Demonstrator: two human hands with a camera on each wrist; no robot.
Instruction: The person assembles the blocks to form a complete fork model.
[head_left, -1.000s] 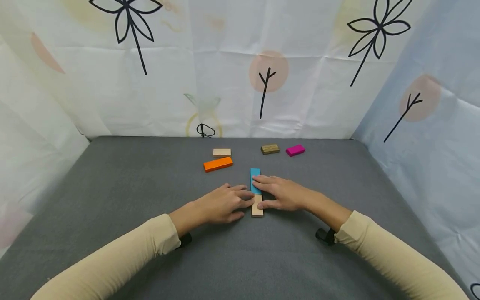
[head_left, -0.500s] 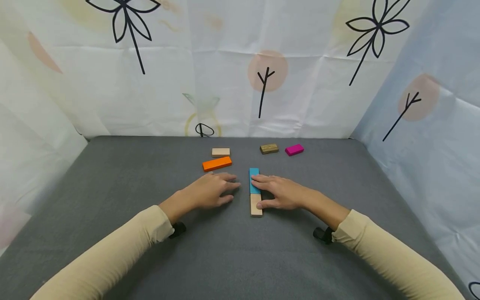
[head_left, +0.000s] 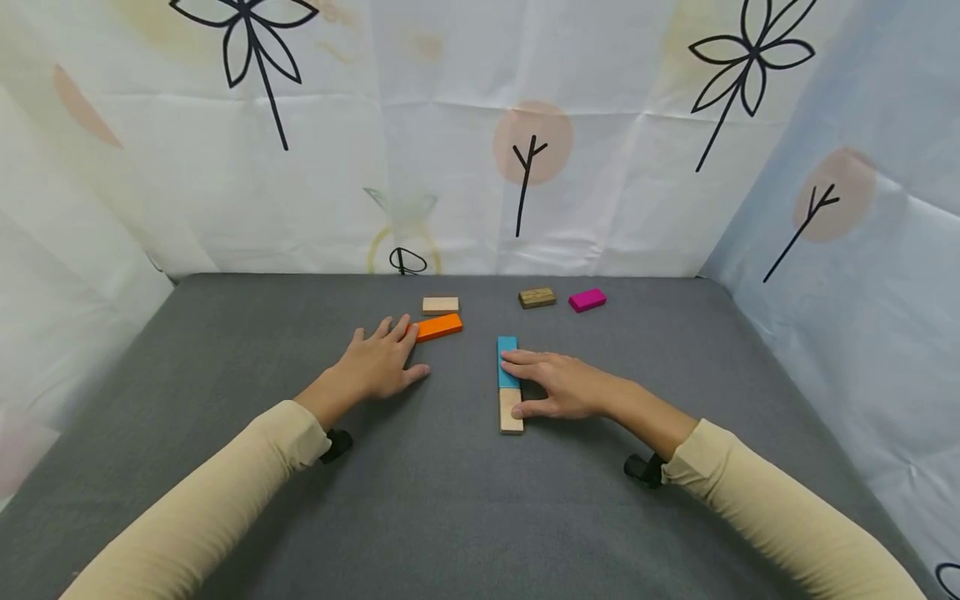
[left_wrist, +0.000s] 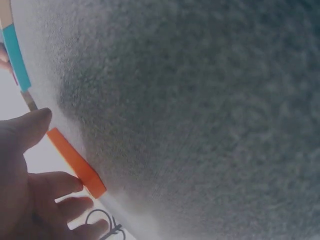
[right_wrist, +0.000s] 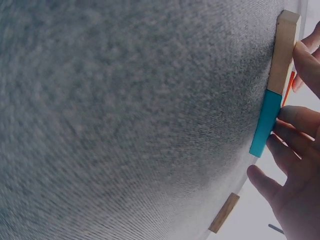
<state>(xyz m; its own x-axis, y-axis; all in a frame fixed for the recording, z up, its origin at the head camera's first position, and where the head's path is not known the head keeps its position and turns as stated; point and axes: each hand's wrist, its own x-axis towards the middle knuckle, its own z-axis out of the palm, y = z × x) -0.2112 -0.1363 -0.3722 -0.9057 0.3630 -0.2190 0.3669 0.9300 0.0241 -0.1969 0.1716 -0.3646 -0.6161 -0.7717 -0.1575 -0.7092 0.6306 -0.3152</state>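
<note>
My left hand (head_left: 375, 362) is spread, its fingertips over the left end of an orange block (head_left: 440, 327). In the left wrist view, the index fingertip lies right at that block's side while the thumb stands apart from it. A blue block (head_left: 507, 343) and a light wooden block (head_left: 508, 423) lie end to end in one straight line. Across them rests my right hand (head_left: 558, 385), fingers extended on the blue block and thumb on the light wooden one. The right wrist view shows the blue block (right_wrist: 265, 125) meeting the light wooden block (right_wrist: 284, 55) end face to end face.
Behind the orange block lies another light wooden block (head_left: 440, 305). Farther right, near the back edge, are a brown wood-grained block (head_left: 537, 297) and a magenta block (head_left: 587, 300). Patterned white cloth (head_left: 450, 150) rises behind the grey tabletop (head_left: 465, 517).
My left hand has left the side of the lined-up blocks and moved left and away from me to the orange block, its fingers spreading. The right hand has stayed on its two blocks.
</note>
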